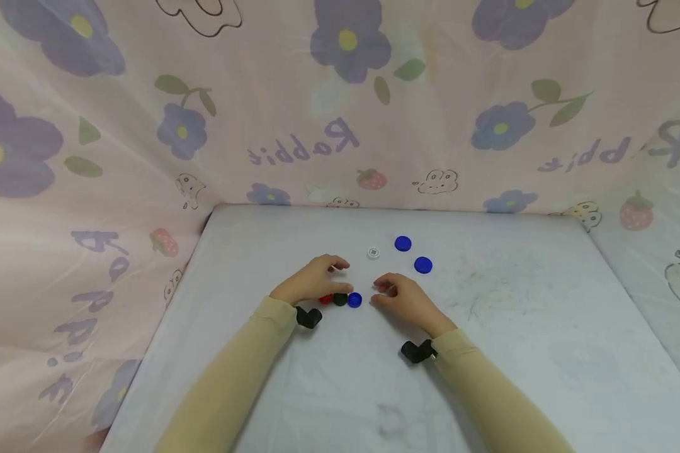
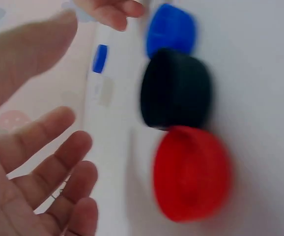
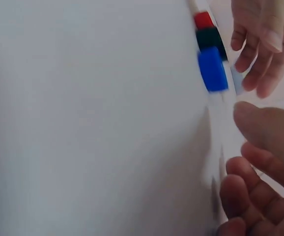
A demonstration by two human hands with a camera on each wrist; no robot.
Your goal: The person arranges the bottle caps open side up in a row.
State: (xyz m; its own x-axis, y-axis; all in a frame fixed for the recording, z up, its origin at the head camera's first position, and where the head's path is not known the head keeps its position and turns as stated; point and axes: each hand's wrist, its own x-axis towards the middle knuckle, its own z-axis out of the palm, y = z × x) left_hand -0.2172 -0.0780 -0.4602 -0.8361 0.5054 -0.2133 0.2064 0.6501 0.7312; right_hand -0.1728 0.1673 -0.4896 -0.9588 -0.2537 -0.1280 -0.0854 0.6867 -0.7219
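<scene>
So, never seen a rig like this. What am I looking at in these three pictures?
No robot here: a person works with bare hands. The widest picture comes from a camera on the head, looking forward and down; the two close-ups come from cameras on the left and right wrists.

On the white table, a red cap, a dark green cap and a blue cap sit in a row. Farther back lie a small white piece and two blue discs.

The left hand is over the row, the right hand beside it. Neither holds anything.
</scene>
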